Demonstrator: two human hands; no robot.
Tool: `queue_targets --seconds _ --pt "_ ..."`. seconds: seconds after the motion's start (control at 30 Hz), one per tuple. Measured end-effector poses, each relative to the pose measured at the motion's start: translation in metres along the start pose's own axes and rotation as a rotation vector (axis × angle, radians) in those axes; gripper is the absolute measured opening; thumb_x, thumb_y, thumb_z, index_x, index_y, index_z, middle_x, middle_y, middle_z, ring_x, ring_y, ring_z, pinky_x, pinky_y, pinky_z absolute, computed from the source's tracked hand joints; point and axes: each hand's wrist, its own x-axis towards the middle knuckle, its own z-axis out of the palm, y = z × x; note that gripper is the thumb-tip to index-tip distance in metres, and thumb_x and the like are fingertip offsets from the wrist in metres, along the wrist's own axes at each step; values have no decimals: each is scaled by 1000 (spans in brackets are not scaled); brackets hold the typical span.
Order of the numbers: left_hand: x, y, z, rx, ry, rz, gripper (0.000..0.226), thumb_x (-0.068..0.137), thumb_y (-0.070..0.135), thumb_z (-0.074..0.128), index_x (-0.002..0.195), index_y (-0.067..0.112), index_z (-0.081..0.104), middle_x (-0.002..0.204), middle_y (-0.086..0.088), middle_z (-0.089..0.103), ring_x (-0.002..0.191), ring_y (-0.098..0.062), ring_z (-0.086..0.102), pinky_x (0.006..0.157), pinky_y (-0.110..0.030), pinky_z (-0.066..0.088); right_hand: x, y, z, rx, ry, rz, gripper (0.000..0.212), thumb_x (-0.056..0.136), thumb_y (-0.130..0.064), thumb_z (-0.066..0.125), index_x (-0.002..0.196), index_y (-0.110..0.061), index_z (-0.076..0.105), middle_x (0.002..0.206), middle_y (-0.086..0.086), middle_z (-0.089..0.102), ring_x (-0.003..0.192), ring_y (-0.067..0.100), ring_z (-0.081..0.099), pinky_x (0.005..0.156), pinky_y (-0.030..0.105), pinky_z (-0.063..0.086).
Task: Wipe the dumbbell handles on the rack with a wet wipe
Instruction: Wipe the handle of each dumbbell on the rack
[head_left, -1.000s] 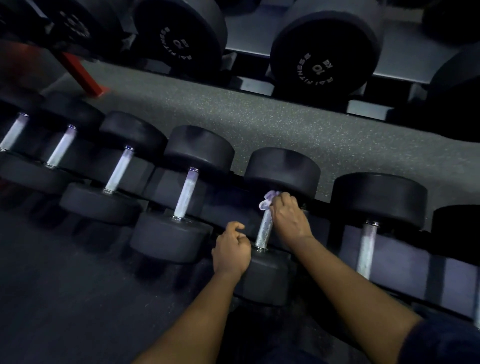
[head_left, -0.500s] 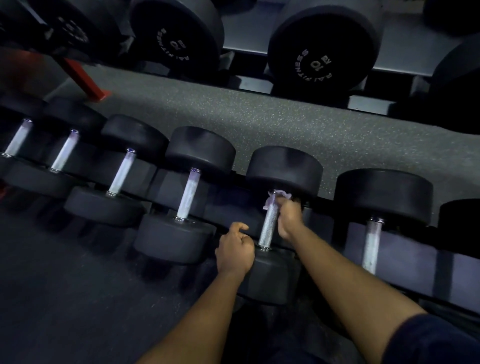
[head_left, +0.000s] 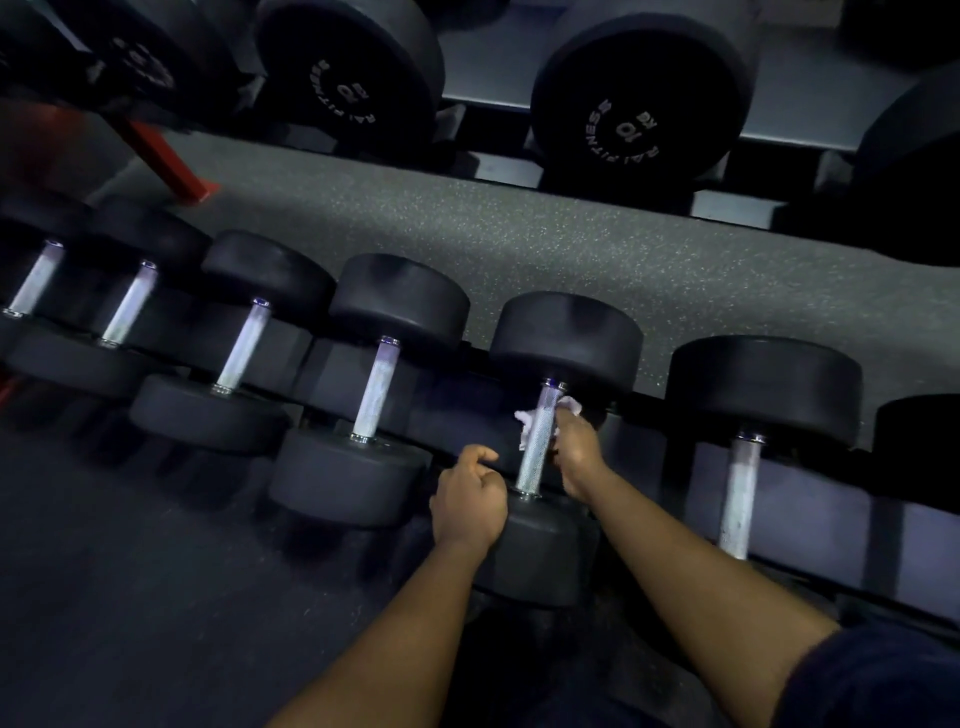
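Dark sleeve (head_left: 872, 675) is at the near right corner, and both forearms are bare. Left hand (head_left: 467, 499) is nearest: fingers curled into a loose fist, nothing held that I can see, resting against the upper left edge of the near head (head_left: 540, 561) of the dumbbell being worked on.

Right hand (head_left: 576, 452) is just beyond and to the right of the left hand, with the knurled steel handle (head_left: 535, 457) between the 2. Its fingers curl in from the right and grip a wet wipe (head_left: 527, 428) pressed on the handle's upper half. White folds stick out left of the handle and above the fingers. The handle's lower part is bare. Beyond the right hand is this dumbbell's far head (head_left: 566, 338).

Left of the left hand, 4 more dumbbells (head_left: 374, 395) lie side by side on the rack (head_left: 795, 514). Right of the right hand is 1 more dumbbell (head_left: 740, 499), untouched.

Past the row is speckled rubber floor (head_left: 519, 234), with a red rack leg (head_left: 156, 156) far left. Farthest back are bigger dumbbells, 1 marked 10 KG (head_left: 639, 98).
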Motion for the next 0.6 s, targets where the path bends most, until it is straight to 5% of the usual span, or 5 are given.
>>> queue_targets --seconds 0.17,0.3,0.37,0.5,0.6 --pt "0 -2 1 -4 -19 -24 22 69 34 38 76 42 57 92 4 70 92 -21 61 91 -42 47 -21 6 4 -724 279 -408 34 100 -28 41 110 -1 61 110 23 63 103 38 58 83 36 43" --pt "0 0 1 9 -31 -23 22 66 37 33 67 45 54 94 3 70 94 -21 61 93 -43 46 -14 26 -11 -1115 51 -939 32 89 -3 51 118 -1 62 128 20 55 121 34 51 103 31 37" --pt "-2 2 0 25 -32 -27 22 68 36 34 67 44 54 95 3 70 94 -21 61 93 -44 45 -7 25 -16 -1352 -212 -973 41 88 0 55 129 4 54 139 19 48 134 31 40 112 37 32" --pt "-3 4 0 13 -32 -20 22 66 37 33 66 42 55 94 2 71 94 -22 62 91 -43 46 2 1 -10 -1868 -120 -1198 42 83 -9 37 111 -5 69 108 15 68 115 32 59 103 41 41" --pt "-2 3 -1 8 -20 -13 21 67 36 34 66 42 54 93 3 71 92 -21 61 91 -43 46 1 -22 -4 -2004 -161 -1066 52 88 -9 20 132 -7 48 128 14 56 129 29 43 116 36 15"
